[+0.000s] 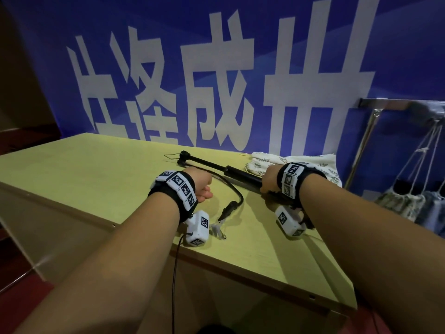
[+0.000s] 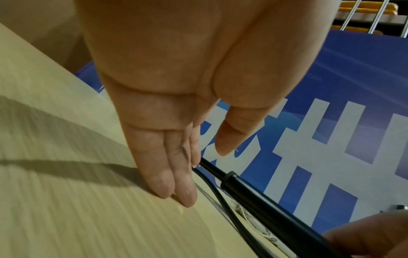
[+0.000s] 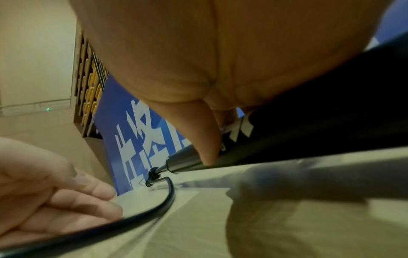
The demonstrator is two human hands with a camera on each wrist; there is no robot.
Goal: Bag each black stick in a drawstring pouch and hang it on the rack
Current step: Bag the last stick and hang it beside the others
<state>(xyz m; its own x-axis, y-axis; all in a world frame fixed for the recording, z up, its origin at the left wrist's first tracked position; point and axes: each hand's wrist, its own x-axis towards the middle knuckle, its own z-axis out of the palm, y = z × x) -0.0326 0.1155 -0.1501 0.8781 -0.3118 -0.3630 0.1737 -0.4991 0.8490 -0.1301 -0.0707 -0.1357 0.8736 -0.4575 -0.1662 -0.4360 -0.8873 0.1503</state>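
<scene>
The right hand (image 1: 270, 180) is curled round the thick end of the stick (image 1: 240, 175), which lies slanted on the table (image 1: 96, 169) just beside a pouch (image 1: 310, 162). The left hand (image 1: 201, 183) holds nothing, its fingers (image 2: 167, 176) straight and touching the table beside the stick's hose (image 1: 231, 189). Filled pouches (image 1: 409, 203) hang on the rack (image 1: 375, 103) to the right.

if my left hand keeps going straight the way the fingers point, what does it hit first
Probably the thin black cable just past the left hand's fingertips, then the black stick behind it; depth is hard to judge.
</scene>
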